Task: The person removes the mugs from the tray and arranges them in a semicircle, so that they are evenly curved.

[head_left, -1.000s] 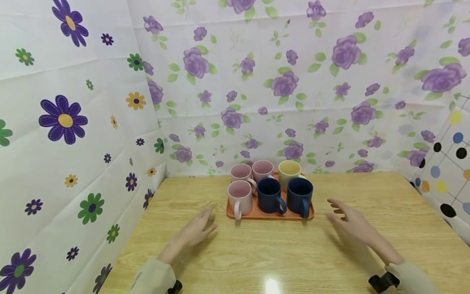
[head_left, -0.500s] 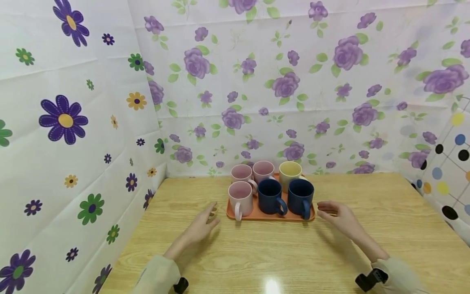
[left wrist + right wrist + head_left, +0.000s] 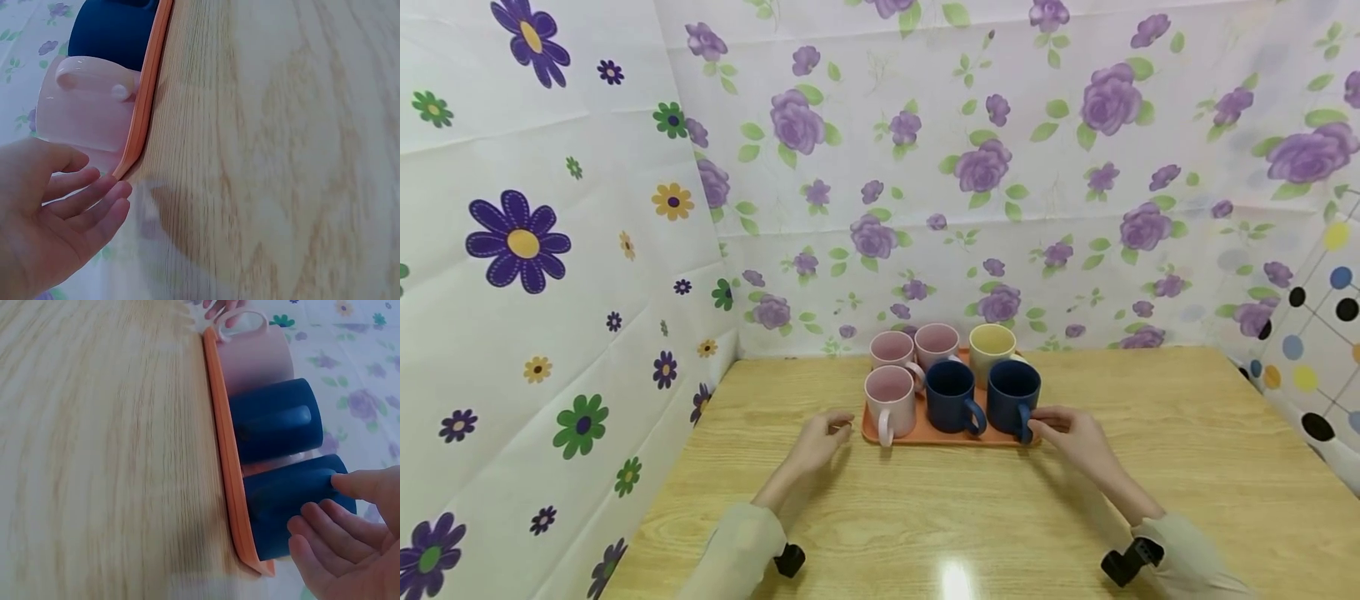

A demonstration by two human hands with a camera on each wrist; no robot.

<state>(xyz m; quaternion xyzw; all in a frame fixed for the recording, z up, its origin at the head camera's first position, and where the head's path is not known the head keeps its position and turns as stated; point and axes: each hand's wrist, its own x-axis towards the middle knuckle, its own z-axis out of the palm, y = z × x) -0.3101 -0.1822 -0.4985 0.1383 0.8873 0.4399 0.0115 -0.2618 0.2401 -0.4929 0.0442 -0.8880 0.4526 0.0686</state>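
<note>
An orange tray [image 3: 925, 437] bears three pink mugs, two dark blue mugs and one yellow mug [image 3: 992, 346]. My left hand [image 3: 820, 442] is beside the tray's left end, fingers loosely bent and holding nothing, close to the front pink mug [image 3: 891, 408]. In the left wrist view its fingertips lie near the tray's corner [image 3: 128, 159]; contact is unclear. At the other end, my right hand [image 3: 1075, 437] is next to the right dark blue mug [image 3: 1009, 400]. Its relaxed fingers [image 3: 331, 537] overlap that mug in the right wrist view, and I cannot tell whether they touch.
The tray stands on a wooden table [image 3: 925, 517], near its back edge. A curtain with purple roses [image 3: 985, 167] hangs behind, and a flowered sheet [image 3: 523, 242] lines the left side. A dotted cloth [image 3: 1318, 379] is on the right.
Both hands have moved inward to the tray's two ends, the right one travelling left, the left one slightly right. Tray and mugs have stayed in place; the view has shifted slightly.
</note>
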